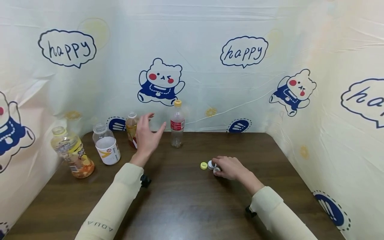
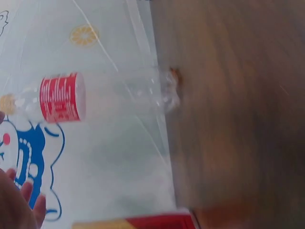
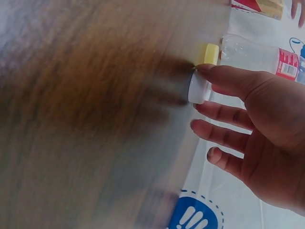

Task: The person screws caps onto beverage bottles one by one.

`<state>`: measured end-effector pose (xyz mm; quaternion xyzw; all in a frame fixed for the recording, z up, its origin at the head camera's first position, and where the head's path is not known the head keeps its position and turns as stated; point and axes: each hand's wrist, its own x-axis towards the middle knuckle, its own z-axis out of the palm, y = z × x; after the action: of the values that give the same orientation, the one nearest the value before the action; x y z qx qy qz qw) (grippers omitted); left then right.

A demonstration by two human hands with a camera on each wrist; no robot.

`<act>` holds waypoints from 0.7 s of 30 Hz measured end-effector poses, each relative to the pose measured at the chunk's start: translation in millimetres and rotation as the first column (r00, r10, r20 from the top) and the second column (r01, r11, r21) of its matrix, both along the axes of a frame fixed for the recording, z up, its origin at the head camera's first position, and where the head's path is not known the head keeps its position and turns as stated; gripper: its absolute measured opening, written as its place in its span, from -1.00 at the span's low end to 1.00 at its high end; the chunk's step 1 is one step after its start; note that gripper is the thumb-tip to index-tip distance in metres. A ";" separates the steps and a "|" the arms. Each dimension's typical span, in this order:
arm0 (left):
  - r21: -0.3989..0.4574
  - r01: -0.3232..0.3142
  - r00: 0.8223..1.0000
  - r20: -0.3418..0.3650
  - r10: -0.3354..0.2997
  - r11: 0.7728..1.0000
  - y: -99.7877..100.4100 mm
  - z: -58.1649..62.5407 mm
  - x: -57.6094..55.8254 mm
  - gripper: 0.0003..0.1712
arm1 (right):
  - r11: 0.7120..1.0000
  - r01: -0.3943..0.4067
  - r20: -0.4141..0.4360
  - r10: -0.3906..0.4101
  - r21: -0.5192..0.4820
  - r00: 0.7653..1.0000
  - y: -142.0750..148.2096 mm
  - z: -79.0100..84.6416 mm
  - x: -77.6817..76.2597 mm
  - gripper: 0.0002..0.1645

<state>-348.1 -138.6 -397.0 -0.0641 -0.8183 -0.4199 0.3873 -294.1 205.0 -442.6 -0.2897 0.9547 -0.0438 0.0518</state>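
Note:
My left hand (image 1: 147,138) is raised with thumb and fingers spread apart, holding nothing. It is between a brown-tinted bottle (image 1: 131,128), partly hidden behind it, and an upright clear bottle (image 1: 177,136) with a red label and yellow cap. In the left wrist view, its fingers (image 2: 26,198) are apart from that clear bottle. My right hand (image 1: 231,167) is low over the table at a small group of caps. Its thumb and index finger pinch a white bottle cap (image 3: 198,88). Beside that lie a yellow cap (image 1: 204,165) and another white cap (image 1: 211,164), partly covered by the fingers.
At the left stand two uncapped bottles: a large yellow-labelled one (image 1: 78,158) and one with a white label (image 1: 108,151). The dark wooden table (image 1: 180,200) meets a patterned sheet (image 1: 204,83) hanging along its back and sides.

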 end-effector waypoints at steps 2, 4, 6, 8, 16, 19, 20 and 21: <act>-0.013 -0.048 0.999 -0.024 0.048 0.999 -9.6 -2.0 7.1 -0.33 | 1.000 -0.008 -0.010 0.008 0.005 1.000 -0.7 -0.2 1.0 -0.70; -0.019 -0.093 0.995 -0.035 0.092 0.995 -18.1 -4.9 11.6 -0.30 | 1.000 -0.014 -0.016 0.014 0.010 1.000 -1.1 -0.9 1.5 -0.71; -0.007 -0.123 0.992 -0.031 0.123 0.992 -25.9 -8.2 15.2 -0.25 | 1.000 -0.015 -0.016 0.016 0.010 1.000 -1.4 -2.1 0.9 -0.73; 0.005 -0.148 0.989 -0.017 0.148 0.989 -31.2 -12.8 15.9 -0.18 | 1.000 -0.016 -0.010 0.016 0.009 1.000 -0.3 -3.1 1.0 -0.74; 0.049 -0.194 0.973 0.135 0.186 0.980 -46.3 -29.2 8.4 0.11 | 0.999 -0.013 -0.006 0.014 0.032 1.000 1.6 -5.8 2.4 -0.74; 0.064 -0.206 0.963 0.193 0.190 0.976 -52.1 -31.8 3.0 0.18 | 0.999 -0.011 0.007 0.011 0.041 1.000 1.7 -5.8 2.5 -0.74; 0.067 -0.208 0.958 0.214 0.190 0.976 -54.2 -32.3 1.1 0.20 | 0.999 -0.010 0.011 0.010 0.043 1.000 1.7 -5.8 2.5 -0.74; 0.074 -0.208 0.954 0.234 0.186 0.975 -55.9 -32.9 -0.6 0.21 | 0.999 -0.011 0.015 0.010 0.044 1.000 1.6 -5.5 2.6 -0.74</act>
<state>-348.8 -194.5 -429.9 0.0849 -0.8378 -0.4230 0.3347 -291.5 206.6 -448.1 -0.2931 0.9535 -0.0247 0.0655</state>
